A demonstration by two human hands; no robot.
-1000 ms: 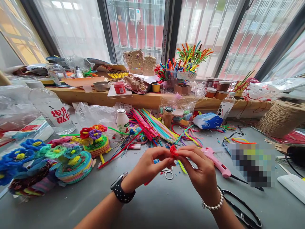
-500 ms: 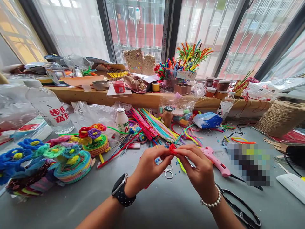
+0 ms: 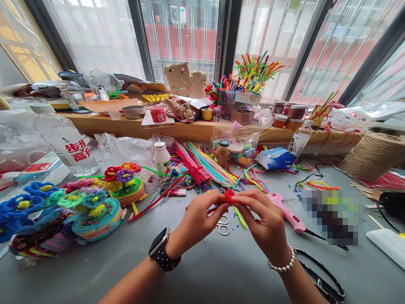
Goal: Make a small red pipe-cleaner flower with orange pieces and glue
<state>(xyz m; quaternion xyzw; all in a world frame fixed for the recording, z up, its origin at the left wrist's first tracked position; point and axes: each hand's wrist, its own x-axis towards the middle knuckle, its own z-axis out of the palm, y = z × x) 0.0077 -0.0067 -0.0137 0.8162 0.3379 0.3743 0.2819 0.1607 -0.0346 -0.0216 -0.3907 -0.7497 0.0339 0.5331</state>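
While our fingers (image 3: 219,197) pinch a red fuzzy tuft (image 3: 229,194) | seemingly unfinished | finished-looking blue fuzzy flowers (image 3: 25,204) left of fingers

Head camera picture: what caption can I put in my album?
Left hand and right hand pinch a red piece over a gray table, near a pink glue gun.

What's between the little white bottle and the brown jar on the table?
In the head view, colourful pipe cleaners lie between the white bottle and the brown jar.
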